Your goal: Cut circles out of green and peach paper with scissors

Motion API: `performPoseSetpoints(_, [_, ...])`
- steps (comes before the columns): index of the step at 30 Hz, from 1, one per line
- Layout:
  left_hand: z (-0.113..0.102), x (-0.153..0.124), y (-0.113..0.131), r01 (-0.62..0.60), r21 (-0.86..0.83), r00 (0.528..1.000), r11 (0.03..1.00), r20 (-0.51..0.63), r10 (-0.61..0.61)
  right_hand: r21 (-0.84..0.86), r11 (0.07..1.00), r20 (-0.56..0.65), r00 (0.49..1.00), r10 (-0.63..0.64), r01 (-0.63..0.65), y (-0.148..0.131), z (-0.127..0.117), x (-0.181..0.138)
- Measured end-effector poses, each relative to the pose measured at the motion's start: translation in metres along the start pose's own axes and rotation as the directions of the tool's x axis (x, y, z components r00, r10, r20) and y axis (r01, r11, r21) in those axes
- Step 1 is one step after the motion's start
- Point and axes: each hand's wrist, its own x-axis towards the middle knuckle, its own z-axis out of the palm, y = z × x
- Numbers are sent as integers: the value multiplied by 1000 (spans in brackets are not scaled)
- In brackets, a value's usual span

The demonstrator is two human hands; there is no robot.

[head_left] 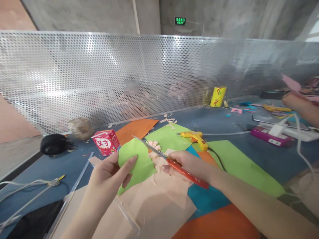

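Presently green paper [138, 152] pinched between left fingers [127, 166]

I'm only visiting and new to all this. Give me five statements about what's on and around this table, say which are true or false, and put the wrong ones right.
1. The right hand holds scissors with red handles. True.
2. The left hand is empty. False: the left hand holds green paper.
3. A yellow glue gun lies farther from the person than the scissors' handles. True.
4. The lettering on the exit sign is red. False: the exit sign's lettering is green.
5. In the picture, the yellow cylinder stands to the right of the red box. True.
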Motion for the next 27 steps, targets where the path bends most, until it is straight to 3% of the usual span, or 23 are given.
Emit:
performPoseSetpoints(5, [9, -5, 11, -54, -45, 992, 998, -115, 49, -8, 1000, -29, 999, 16, -16, -7, 0, -3])
performPoseSetpoints(11, [12, -6, 10, -67, -21, 992, 998, -112, 64, 49, 999, -1, 1000, -20, 20, -6, 0, -2])
performPoseSetpoints(15, [13, -6, 11, -19, -110, 990, 994, -143, 3, -8, 998, -1, 998, -56, 56, -3, -1, -1])
performPoseSetpoints(20, [10, 0, 6, 125, -329, 987, 936, -54, -151, -16, 996, -2, 996, -88, 88, -2, -1, -2])
performPoseSetpoints(27, [7, 2, 1, 187, -364, 982, 912, 33, -188, 3, 996, -16, 996, -88, 88, 6, 4, 0])
